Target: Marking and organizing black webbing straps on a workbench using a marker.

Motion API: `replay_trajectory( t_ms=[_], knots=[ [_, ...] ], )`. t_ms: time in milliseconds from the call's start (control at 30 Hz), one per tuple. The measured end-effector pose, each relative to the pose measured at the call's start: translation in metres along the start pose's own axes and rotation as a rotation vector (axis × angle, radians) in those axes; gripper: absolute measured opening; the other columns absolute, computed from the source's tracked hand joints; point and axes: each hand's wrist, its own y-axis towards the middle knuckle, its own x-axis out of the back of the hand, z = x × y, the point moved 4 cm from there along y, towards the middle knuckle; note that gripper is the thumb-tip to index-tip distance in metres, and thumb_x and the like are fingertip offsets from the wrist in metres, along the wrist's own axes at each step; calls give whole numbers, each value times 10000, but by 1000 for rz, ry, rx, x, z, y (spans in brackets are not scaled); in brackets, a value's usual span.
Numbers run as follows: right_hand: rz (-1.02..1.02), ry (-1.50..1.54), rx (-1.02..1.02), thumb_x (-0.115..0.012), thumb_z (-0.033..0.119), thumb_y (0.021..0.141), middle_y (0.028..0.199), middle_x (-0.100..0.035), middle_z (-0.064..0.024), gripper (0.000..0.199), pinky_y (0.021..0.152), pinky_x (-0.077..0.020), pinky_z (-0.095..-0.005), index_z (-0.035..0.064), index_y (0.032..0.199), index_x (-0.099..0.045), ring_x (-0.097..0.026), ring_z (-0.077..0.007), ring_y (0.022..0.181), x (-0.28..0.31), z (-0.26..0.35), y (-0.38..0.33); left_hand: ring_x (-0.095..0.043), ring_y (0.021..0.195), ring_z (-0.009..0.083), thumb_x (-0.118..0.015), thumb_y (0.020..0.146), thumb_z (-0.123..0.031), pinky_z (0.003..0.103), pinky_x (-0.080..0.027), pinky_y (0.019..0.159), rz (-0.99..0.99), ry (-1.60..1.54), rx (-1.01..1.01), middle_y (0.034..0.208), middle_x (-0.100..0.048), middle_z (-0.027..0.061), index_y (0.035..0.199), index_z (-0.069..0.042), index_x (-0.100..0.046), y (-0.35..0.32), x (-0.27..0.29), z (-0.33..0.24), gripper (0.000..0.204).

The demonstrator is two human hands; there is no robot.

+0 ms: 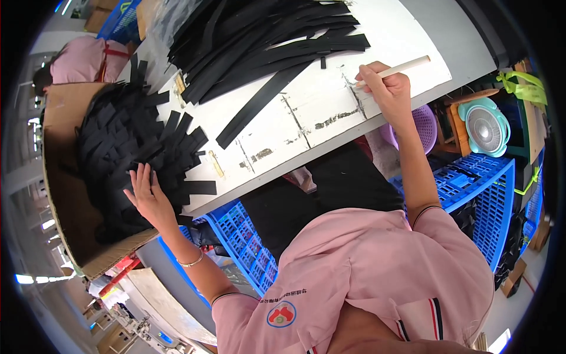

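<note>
We see the left hand (pixel 151 199) open, gripping nothing visible, on short strips (pixel 121 138) in the box (pixel 61 121), perhaps to steady them; the right hand (pixel 390 93) closes on a pen (pixel 408 65), probably for control, over the bench (pixel 420 32), with long strips (pixel 259 50) to this hand's left

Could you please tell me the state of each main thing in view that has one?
Left hand: open, fingers apart, at the short black strips.
Right hand: closed around the white pen.
White pen: held, tilted.
Short black strips: heaped loosely, spilling past the box.
Cardboard box: open, well filled.
Long black strips: loosely stacked, lying flat.
White work surface: marked with dark lines and smudges.
</note>
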Motion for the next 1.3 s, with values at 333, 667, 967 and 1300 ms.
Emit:
replay_trajectory(
  t_ms=[333, 667, 967, 1300],
  knots=[
    [300, -765, 611, -752, 202, 918, 1213, -715, -36, 474, 928, -515, -363, 154, 1377, -645, -662, -183, 1028, -47, 28, 7, -672, 1024, 272, -659, 986, -61, 363, -510, 928, 6, -426, -22, 1091, -711, 104, 1277, -124, -703, 14, -16, -118, 301],
    [393, -1089, 908, -669, 378, 981, 1592, -480, -13, 542, 1267, -180, -515, 149, 1449, -521, -379, -178, 1514, -129, -13, 114, -687, 799, 271, -799, 878, -179, 367, -551, 689, 107, -763, -409, 925, -708, 100, 1039, -47, -717, 1, -34, -224, 223],
    [205, -1209, 967, -705, 251, 974, 1557, -523, -2, 526, 1227, -287, -473, 161, 1459, -520, -444, -203, 1469, -171, -7, 190, -703, 816, 291, -782, 903, -216, 349, -550, 701, 322, -791, -396, 894, -720, 119, 1022, -32, -726, 15, -40, -261, 227],
    [385, -555, 571, -682, 231, 1001, 1448, -628, -14, 407, 1128, -443, -426, 108, 1380, -602, -578, -228, 1353, -69, 41, 111, -700, 776, 258, -846, 811, -267, 367, -543, 705, 332, -908, -354, 861, -728, 89, 1082, -57, -753, 28, -61, -326, 355]
  ],
)
